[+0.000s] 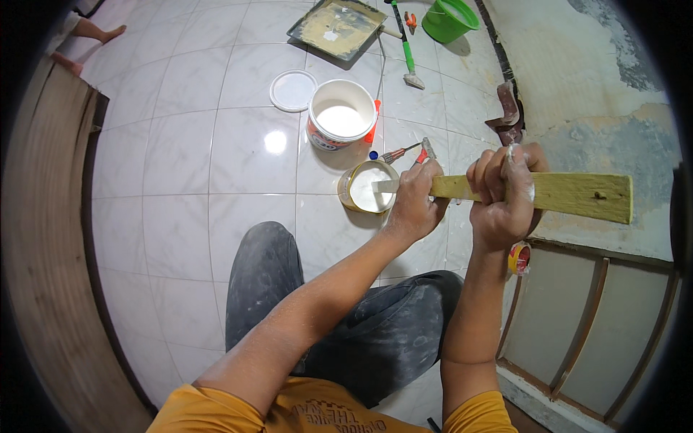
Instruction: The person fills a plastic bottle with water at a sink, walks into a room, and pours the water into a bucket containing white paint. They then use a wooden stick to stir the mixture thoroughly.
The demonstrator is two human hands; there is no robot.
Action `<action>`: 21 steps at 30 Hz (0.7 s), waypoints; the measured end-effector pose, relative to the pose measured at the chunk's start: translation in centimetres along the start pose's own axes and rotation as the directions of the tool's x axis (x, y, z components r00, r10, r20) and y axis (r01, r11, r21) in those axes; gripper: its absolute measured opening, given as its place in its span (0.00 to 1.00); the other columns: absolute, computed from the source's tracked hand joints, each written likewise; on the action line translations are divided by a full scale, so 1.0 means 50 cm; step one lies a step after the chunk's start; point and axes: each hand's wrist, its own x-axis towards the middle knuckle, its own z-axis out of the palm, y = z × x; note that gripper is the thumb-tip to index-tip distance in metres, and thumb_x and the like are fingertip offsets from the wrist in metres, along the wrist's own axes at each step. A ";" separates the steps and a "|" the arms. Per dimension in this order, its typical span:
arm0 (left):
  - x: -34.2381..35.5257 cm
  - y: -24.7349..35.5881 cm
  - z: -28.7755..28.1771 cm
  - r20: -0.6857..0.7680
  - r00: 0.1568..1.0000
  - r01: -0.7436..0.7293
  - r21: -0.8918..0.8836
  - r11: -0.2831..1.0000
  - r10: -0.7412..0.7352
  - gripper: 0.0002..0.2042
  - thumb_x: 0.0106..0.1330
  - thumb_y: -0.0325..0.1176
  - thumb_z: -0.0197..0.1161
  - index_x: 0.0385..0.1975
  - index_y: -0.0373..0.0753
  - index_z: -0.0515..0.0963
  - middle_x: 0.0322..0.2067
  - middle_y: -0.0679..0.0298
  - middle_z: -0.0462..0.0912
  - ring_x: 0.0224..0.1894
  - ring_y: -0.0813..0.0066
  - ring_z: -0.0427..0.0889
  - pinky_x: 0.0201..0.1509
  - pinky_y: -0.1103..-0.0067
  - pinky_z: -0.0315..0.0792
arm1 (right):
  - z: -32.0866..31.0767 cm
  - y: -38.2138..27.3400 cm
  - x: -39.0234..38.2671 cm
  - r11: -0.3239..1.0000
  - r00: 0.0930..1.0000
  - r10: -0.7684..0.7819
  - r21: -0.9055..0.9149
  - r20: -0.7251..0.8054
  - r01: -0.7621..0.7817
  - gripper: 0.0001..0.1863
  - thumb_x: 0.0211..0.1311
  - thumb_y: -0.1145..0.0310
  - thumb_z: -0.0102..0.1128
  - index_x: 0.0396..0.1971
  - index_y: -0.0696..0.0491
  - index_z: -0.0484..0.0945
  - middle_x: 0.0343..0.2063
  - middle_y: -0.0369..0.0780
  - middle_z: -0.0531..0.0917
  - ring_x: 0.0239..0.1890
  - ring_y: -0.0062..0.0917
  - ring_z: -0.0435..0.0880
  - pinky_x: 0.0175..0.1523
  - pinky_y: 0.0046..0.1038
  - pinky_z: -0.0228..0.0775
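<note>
A long flat wooden stick [588, 196] slants across in front of me, with both hands closed around it. My left hand [415, 202] grips it low down, close to a small tin can [349, 180]. Higher up, my right hand [505, 198] wraps around the stick, with white smears on its fingers. The stick's whitened lower end reaches into the white paint-like mix in the can. Just beyond the can stands a larger white bucket [326, 130] with white material inside, and its round lid [292, 90] lies beside it.
Near the can lie a blue cap [373, 155], a brush [394, 155] and a red-handled scraper [426, 149]. Farther off are a dirty tray [338, 32], green-handled scraper [408, 54], orange pliers [411, 22] and green bucket [444, 29]. A patchy wall [577, 94] borders the right; someone's foot [112, 34] shows upper left.
</note>
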 end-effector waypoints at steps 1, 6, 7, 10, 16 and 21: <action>-0.007 0.006 -0.005 0.020 1.000 0.015 0.030 0.999 -0.015 0.12 0.59 0.26 0.68 0.36 0.37 0.70 0.33 0.50 0.77 0.40 0.43 0.77 0.45 0.57 0.67 | -0.002 -0.004 -0.003 1.000 1.000 0.002 0.003 0.021 -0.002 0.13 0.76 0.67 0.49 0.27 0.49 0.63 0.15 0.31 0.58 0.14 0.15 0.55 0.23 0.23 0.53; -0.023 0.012 -0.026 0.020 1.000 -0.003 0.085 0.996 0.001 0.13 0.56 0.25 0.69 0.35 0.37 0.70 0.32 0.51 0.77 0.41 0.45 0.77 0.45 0.58 0.66 | -0.012 -0.003 -0.017 0.995 1.000 -0.018 0.094 0.012 0.017 0.13 0.76 0.67 0.49 0.28 0.49 0.62 0.14 0.31 0.58 0.14 0.15 0.54 0.23 0.24 0.53; -0.020 0.006 -0.030 0.015 0.999 -0.032 0.092 0.995 0.031 0.13 0.55 0.25 0.69 0.35 0.37 0.70 0.32 0.52 0.77 0.41 0.45 0.76 0.45 0.59 0.66 | -0.015 -0.001 -0.020 0.994 0.999 -0.029 0.107 0.017 0.027 0.13 0.76 0.67 0.49 0.28 0.49 0.62 0.13 0.31 0.58 0.14 0.15 0.54 0.23 0.24 0.53; 0.004 -0.017 -0.027 0.007 0.993 -0.119 0.076 0.990 0.119 0.14 0.53 0.24 0.70 0.35 0.37 0.70 0.32 0.52 0.77 0.41 0.45 0.76 0.45 0.59 0.66 | -0.017 0.010 -0.023 0.975 0.996 -0.088 0.209 0.028 0.081 0.10 0.76 0.71 0.52 0.31 0.53 0.65 0.14 0.32 0.61 0.15 0.15 0.55 0.24 0.24 0.57; 0.006 -0.023 0.015 -0.004 0.996 -0.084 -0.014 0.996 0.084 0.14 0.55 0.25 0.70 0.36 0.36 0.70 0.33 0.49 0.77 0.41 0.42 0.76 0.44 0.57 0.67 | -0.016 0.014 -0.014 0.996 0.997 -0.069 0.050 -0.021 0.070 0.12 0.76 0.71 0.52 0.29 0.53 0.64 0.14 0.31 0.60 0.15 0.15 0.55 0.24 0.25 0.57; -0.012 -0.006 0.024 0.035 0.999 -0.019 -0.010 1.000 0.019 0.13 0.58 0.27 0.69 0.36 0.36 0.70 0.33 0.47 0.77 0.40 0.39 0.75 0.44 0.55 0.67 | -0.022 -0.004 -0.007 1.000 0.997 -0.029 -0.005 -0.066 0.029 0.12 0.75 0.72 0.51 0.29 0.53 0.64 0.13 0.31 0.59 0.14 0.15 0.55 0.22 0.24 0.56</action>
